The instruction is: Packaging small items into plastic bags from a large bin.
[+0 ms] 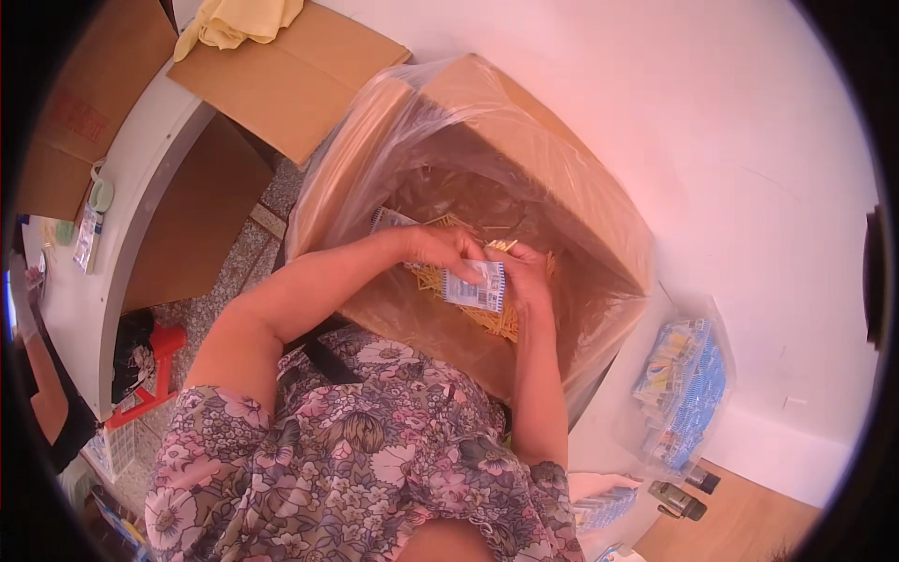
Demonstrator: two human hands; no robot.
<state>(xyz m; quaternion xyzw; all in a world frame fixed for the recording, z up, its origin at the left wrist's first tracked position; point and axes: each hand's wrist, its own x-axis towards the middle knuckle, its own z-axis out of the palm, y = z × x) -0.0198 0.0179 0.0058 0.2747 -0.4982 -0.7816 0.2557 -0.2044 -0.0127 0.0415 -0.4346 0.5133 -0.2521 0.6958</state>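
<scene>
Both of my hands are inside a large cardboard box (pixel 524 140) lined with a clear plastic bag. My left hand (pixel 440 248) pinches the top of a small white and blue packet (pixel 476 286). My right hand (pixel 524 276) holds the same packet from the right side. Under the hands lies a heap of thin yellow sticks (pixel 487 318). Another small packet (pixel 389 220) pokes up behind my left wrist. My floral sleeves fill the lower middle of the view.
A clear bag of blue and white packets (pixel 684 389) lies on the white surface at the right, with a dark small bottle (pixel 679 501) below it. Flat cardboard (pixel 290 80) and a yellow cloth (pixel 239 21) lie at the upper left. A red stool (pixel 154 375) stands on the floor.
</scene>
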